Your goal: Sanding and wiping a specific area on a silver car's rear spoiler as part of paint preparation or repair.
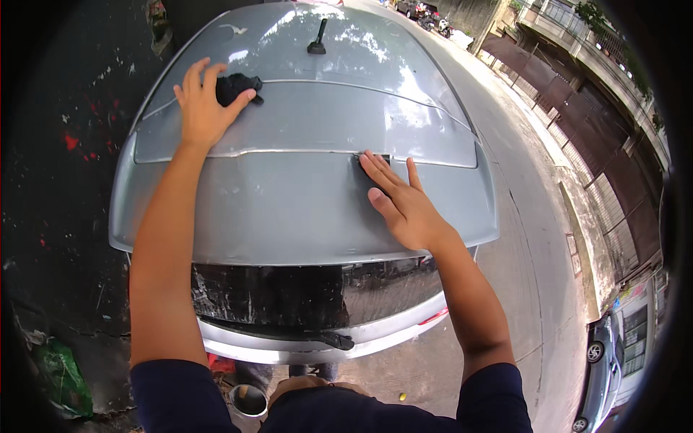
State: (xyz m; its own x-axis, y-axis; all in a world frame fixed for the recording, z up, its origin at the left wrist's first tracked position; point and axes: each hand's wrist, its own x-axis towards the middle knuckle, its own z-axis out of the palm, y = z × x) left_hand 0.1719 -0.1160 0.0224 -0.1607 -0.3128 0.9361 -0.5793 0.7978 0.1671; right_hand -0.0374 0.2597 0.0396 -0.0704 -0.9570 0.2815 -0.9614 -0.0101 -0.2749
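Observation:
My left hand (206,108) is at the far left of a silver-grey car's rear panel (289,202). Its fingers and thumb curve apart around a bunched black cloth (238,88), which rests against the car. Lower down and to the right, my right hand (408,206) lies nearly flat on the panel near a seam. Under its fingers is a thin dark piece (364,173), mostly covered by the hand; whether it is sandpaper or cloth I cannot make out.
A short black antenna (317,37) stands on the roof. Below the panel are the dark rear window (289,294) and a wiper (336,339). A bucket (249,400) is by my feet. A dark wall (65,202) runs along the left; another car (600,372) is parked right.

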